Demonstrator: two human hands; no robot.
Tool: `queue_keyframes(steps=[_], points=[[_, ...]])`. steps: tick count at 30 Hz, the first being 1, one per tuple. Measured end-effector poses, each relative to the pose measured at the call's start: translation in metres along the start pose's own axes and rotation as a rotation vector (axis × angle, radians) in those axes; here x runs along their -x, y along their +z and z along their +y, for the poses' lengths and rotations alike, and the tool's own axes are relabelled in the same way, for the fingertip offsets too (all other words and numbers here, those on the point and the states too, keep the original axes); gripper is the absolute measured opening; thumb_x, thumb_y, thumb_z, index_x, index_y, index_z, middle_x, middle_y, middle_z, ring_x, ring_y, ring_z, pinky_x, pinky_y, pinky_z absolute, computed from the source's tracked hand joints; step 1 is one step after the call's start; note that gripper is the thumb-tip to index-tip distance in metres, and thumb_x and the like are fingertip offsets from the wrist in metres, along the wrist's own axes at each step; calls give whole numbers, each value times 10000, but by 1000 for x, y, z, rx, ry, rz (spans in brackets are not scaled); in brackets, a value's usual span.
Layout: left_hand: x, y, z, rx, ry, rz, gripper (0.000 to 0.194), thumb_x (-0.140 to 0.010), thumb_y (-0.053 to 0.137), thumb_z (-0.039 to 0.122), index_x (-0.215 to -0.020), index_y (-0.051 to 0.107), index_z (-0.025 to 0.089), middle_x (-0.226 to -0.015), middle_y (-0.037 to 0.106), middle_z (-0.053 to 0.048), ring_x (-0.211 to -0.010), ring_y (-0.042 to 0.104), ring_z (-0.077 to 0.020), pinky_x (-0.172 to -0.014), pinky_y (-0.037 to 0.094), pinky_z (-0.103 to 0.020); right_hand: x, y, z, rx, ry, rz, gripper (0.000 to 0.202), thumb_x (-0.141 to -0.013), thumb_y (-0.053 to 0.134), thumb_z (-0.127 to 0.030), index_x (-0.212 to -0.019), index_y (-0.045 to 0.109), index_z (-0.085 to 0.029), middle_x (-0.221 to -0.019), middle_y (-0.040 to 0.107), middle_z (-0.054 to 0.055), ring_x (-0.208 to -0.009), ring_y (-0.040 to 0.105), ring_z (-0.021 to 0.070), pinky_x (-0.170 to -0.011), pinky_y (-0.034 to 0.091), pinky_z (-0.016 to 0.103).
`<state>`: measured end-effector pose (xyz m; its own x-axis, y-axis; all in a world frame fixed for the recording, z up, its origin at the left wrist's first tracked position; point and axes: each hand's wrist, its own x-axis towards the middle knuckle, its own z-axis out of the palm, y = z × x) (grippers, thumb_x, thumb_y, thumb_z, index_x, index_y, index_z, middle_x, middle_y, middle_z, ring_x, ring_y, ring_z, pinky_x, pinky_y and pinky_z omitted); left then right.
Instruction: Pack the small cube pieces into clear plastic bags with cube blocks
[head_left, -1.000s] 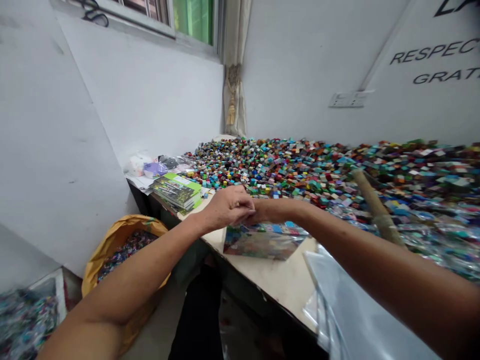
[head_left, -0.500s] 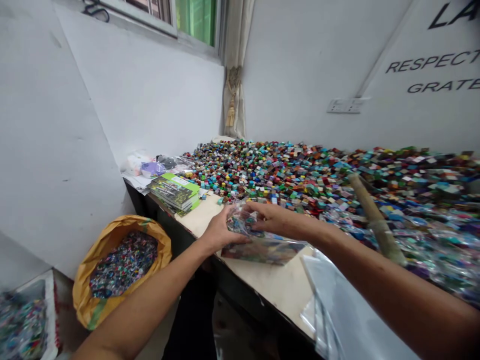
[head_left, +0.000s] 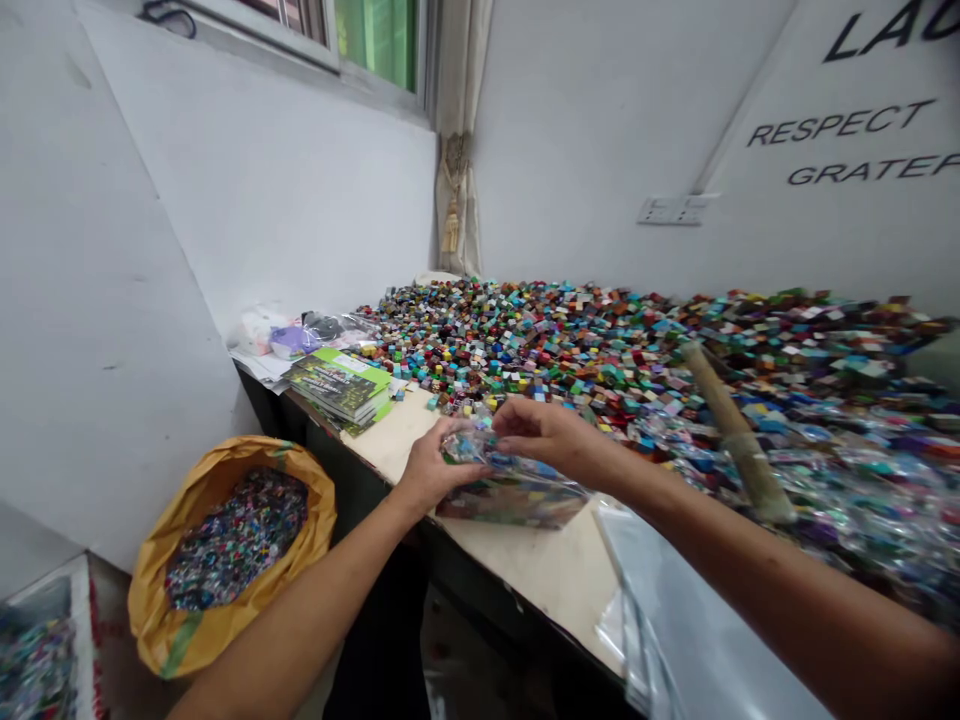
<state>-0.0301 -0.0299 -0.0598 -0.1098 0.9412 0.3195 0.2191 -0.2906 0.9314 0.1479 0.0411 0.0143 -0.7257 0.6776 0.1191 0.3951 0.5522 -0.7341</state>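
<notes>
A clear plastic bag (head_left: 517,500) filled with colourful pieces lies on its side near the table's front edge. My left hand (head_left: 429,470) is closed around its left end, thumb along the near side and fingers behind. Coloured bits show through the crinkled plastic there. My right hand (head_left: 541,435) is bent over the top of the bag, close to the left thumb, with its fingers curled together. What lies between those fingertips is hidden. Just behind both hands begins a wide heap of small coloured blocks (head_left: 517,345).
A cardboard tube (head_left: 735,430) lies on the heap's right side. Flat clear plastic bags (head_left: 690,600) lie at the front right. Green booklets (head_left: 341,385) are stacked at the left. On the floor stand a yellow sack (head_left: 315,560) of small pieces and a white-rimmed box (head_left: 82,640).
The view has shifted slightly to the right. My right hand has lifted a little from the bag's mouth and its fingers have curled in; my left hand keeps its hold.
</notes>
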Motion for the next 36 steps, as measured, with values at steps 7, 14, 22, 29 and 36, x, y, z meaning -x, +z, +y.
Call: queue_keyframes(steps=[7,14,22,29,36], points=[[0,-2,-3,7,25,0,528,-604,809,300,-1070,598,170,-1057,663,-53,-997,609,-223,-885,464,-311,-5,1,9,-272,100,11,380,-626,673,-374,-931,568,-171,-656,467,-46,-599,435,115,-554,333,245],[-2,-2,-5,40,54,4,527,-603,815,321,-1058,585,188,-1091,645,-44,-1059,587,-221,-936,438,-314,-11,-5,3,-69,63,-180,415,-641,624,-275,-1044,623,-176,-624,437,-58,-565,416,107,-537,315,235],[-2,-4,-5,98,25,-25,646,-577,836,312,-1142,548,188,-1172,633,-68,-1140,561,-242,-991,417,-350,-19,-10,-22,409,-96,-164,336,-608,665,-129,-934,705,-201,-902,614,29,-790,568,172,-705,427,252],[-3,-4,-7,160,-11,-57,714,-566,842,284,-1191,511,189,-1212,616,-84,-1153,558,-249,-1010,407,-372,-10,-12,-7,253,-86,-142,308,-684,619,-205,-986,676,-186,-930,675,29,-849,607,191,-768,473,280],[-4,-5,-7,228,-32,-76,744,-551,851,292,-1201,509,178,-1197,619,-96,-1116,573,-255,-974,432,-364,-16,-8,-26,677,-246,-173,124,-755,620,-191,-813,728,-207,-815,698,79,-839,594,228,-772,432,315]])
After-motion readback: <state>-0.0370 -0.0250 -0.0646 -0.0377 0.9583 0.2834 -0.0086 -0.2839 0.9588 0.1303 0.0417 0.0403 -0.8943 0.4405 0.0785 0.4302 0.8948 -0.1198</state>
